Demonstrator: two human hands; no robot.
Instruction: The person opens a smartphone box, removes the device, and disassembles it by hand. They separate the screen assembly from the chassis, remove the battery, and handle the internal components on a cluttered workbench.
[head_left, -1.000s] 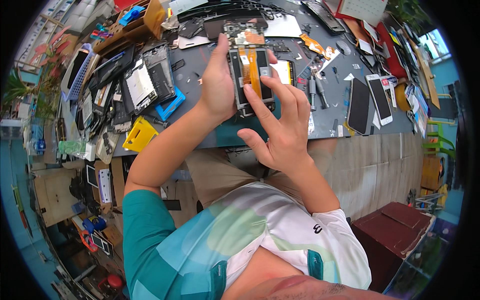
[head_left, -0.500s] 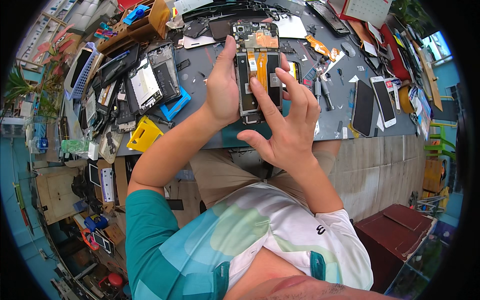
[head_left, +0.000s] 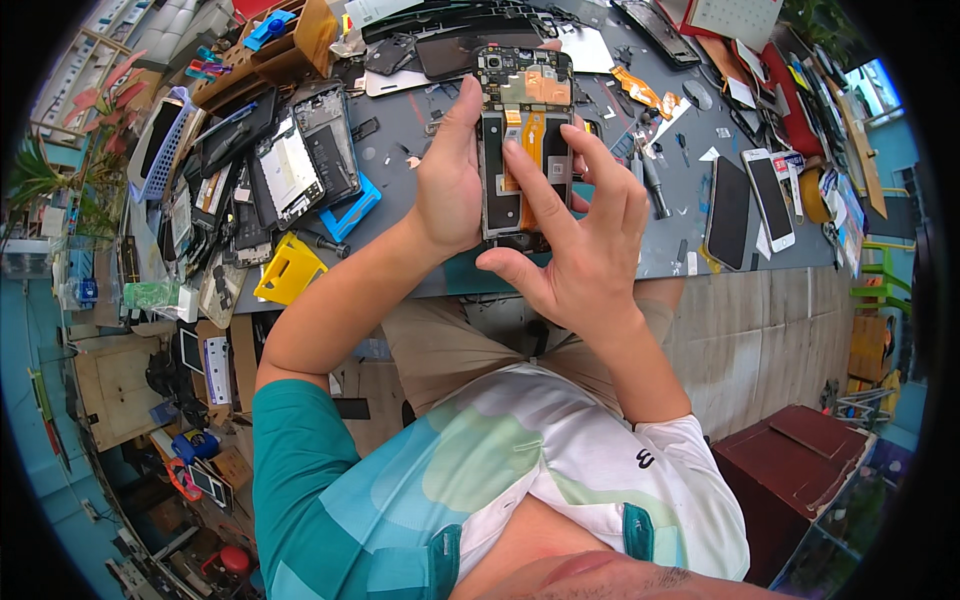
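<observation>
An opened smartphone (head_left: 494, 205), its circuit board (head_left: 525, 80) showing at the far end, lies back side up above the bench edge. My left hand (head_left: 448, 190) is closed around its left side, thumb along the edge and fingers mostly hidden underneath. A long orange flex cable (head_left: 534, 135) runs down the phone's middle, beside a shorter orange cable (head_left: 512, 118) with a pale end. With the index fingertip of my right hand (head_left: 595, 240) I touch the shorter cable. The right thumb stands apart, and another finger rests near the phone's right edge.
On the left lie piled phone parts (head_left: 295, 165), a blue stand (head_left: 352, 208) and a yellow stand (head_left: 290, 268). Two phones, one black (head_left: 727, 215) and one white-framed (head_left: 768, 200), lie right, near a screwdriver (head_left: 655, 188). A dark red cabinet (head_left: 785, 460) stands lower right.
The phone and both hands have shifted slightly to the right. My right index fingertip has moved a little up along the shorter cable, and its pale end looks more covered.
</observation>
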